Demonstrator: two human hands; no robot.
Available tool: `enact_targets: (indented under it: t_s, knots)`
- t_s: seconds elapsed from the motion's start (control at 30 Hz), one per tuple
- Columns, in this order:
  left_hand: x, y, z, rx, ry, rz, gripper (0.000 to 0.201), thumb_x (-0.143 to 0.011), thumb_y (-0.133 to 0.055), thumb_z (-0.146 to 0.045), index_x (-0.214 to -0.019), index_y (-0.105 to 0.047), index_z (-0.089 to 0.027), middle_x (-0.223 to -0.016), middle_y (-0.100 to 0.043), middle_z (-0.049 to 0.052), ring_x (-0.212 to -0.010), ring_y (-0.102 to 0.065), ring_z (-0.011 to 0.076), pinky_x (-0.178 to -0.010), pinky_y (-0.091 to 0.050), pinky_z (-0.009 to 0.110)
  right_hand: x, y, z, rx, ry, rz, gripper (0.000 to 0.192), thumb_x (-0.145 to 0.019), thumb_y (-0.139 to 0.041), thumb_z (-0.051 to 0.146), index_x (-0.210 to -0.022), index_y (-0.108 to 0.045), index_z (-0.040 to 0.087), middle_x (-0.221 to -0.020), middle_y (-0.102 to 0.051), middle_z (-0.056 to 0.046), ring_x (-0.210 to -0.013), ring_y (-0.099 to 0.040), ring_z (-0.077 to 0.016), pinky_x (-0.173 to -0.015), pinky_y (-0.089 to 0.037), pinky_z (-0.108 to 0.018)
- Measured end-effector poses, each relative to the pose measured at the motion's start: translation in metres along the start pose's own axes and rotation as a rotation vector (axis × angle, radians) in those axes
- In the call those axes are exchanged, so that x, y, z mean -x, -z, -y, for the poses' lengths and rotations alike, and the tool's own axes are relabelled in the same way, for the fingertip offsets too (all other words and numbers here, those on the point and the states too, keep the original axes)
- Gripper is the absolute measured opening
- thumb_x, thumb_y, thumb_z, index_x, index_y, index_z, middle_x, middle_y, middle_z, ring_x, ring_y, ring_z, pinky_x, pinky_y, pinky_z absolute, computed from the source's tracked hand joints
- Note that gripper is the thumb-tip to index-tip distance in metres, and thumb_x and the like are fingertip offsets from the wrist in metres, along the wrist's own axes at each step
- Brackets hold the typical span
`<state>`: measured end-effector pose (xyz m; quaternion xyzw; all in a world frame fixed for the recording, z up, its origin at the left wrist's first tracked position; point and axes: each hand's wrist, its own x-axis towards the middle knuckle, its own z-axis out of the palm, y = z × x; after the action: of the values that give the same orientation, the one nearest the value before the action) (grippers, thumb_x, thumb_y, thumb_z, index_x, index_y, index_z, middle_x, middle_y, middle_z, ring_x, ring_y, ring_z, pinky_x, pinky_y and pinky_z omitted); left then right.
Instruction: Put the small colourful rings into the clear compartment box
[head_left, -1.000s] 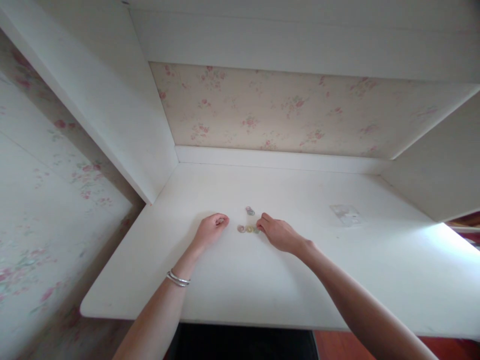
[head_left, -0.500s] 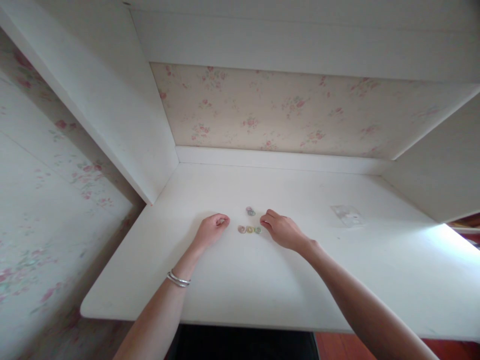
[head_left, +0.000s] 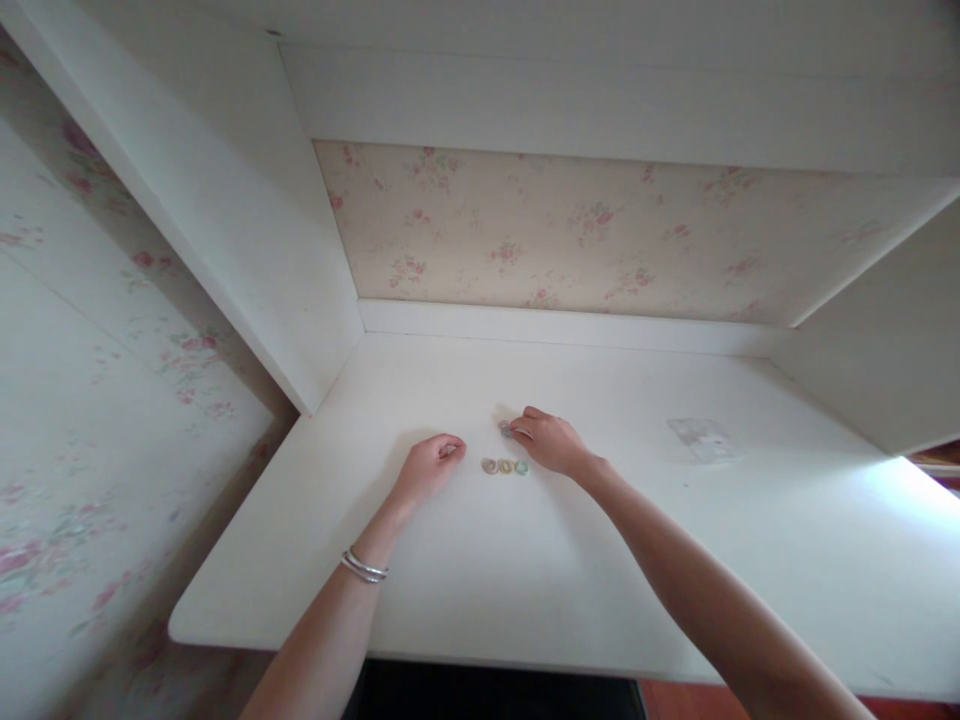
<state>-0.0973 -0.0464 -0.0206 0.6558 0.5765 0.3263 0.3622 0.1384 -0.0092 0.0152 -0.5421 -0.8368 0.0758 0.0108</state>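
Head view: hands (head_left: 431, 468) (head_left: 553, 441) by rings (head_left: 506, 472), well inside desk's front edge (head_left: 510, 666).

Soft, cool light falls over the white desk (head_left: 420, 380), strongest at the desk's right end, where a patch of glare bleaches the surface. Above the desk, the overhead panel (head_left: 600, 105) sits in grey dimness, and left of the desk a dark band of shadow runs down the floral wall (head_left: 187, 420). On the desk, faint shadows edge the left hand (head_left: 431, 465) and right hand (head_left: 551, 440). The small rings (head_left: 507, 467) at the desk's middle look soft, their detail perhaps lost to blur. Wide-angle stretch slants the upright panel (head_left: 255, 230) at the desk's left.
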Motion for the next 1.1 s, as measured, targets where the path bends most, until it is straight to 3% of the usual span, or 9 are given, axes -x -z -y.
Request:
enact_targets:
  t_s: [0.13, 0.37, 0.73, 0.93, 1.1]
  knots:
    - [0.001, 0.0, -0.001, -0.002, -0.005, 0.001, 0.033, -0.081, -0.048, -0.043, -0.089, -0.067, -0.018, -0.068, -0.063, 0.0, -0.06, -0.054, 0.0134, -0.055, -0.037, 0.023, -0.003, 0.002, 0.002, 0.009, 0.011, -0.028, 0.032, -0.095, -0.033, 0.03, -0.115, -0.057, 0.032, -0.106, -0.056, -0.001, -0.088, -0.057, -0.0138, -0.072, -0.037, -0.024]
    - [0.001, 0.001, -0.001, -0.01, -0.016, -0.006, 0.033, -0.081, -0.047, -0.043, -0.089, -0.067, -0.018, -0.061, -0.058, -0.002, -0.054, -0.049, 0.0118, -0.05, -0.033, 0.022, -0.015, 0.005, 0.006, 0.053, 0.014, 0.056, 0.036, -0.095, -0.031, 0.038, -0.1, -0.065, 0.027, -0.1, -0.056, -0.003, -0.084, -0.058, -0.0149, -0.068, -0.037, -0.025]
    - [0.001, 0.001, -0.002, -0.026, -0.011, -0.012, 0.03, -0.081, -0.049, -0.042, -0.088, -0.067, -0.019, -0.059, -0.057, -0.002, -0.053, -0.049, 0.0118, -0.048, -0.032, 0.022, -0.01, -0.004, 0.001, 0.009, 0.012, 0.045, 0.033, -0.094, -0.033, 0.033, -0.101, -0.065, 0.027, -0.103, -0.056, -0.003, -0.084, -0.057, -0.0144, -0.07, -0.037, -0.024]
    - [0.001, 0.001, -0.003, 0.005, 0.003, -0.006, 0.03, -0.081, -0.05, -0.041, -0.09, -0.068, -0.018, -0.077, -0.068, 0.002, -0.067, -0.06, 0.0155, -0.062, -0.043, 0.024, -0.011, -0.004, 0.0, -0.027, 0.016, 0.034, 0.03, -0.093, -0.037, 0.032, -0.098, -0.066, 0.027, -0.101, -0.058, -0.003, -0.086, -0.057, -0.0141, -0.071, -0.037, -0.023]
    - [0.001, 0.001, -0.004, -0.007, 0.003, -0.011, 0.03, -0.081, -0.05, -0.041, -0.09, -0.068, -0.018, -0.076, -0.068, 0.002, -0.066, -0.059, 0.015, -0.061, -0.043, 0.024, -0.01, -0.005, -0.001, -0.057, 0.006, -0.008, 0.031, -0.094, -0.036, 0.029, -0.1, -0.066, 0.024, -0.101, -0.058, -0.003, -0.087, -0.057, -0.0129, -0.074, -0.037, -0.022]
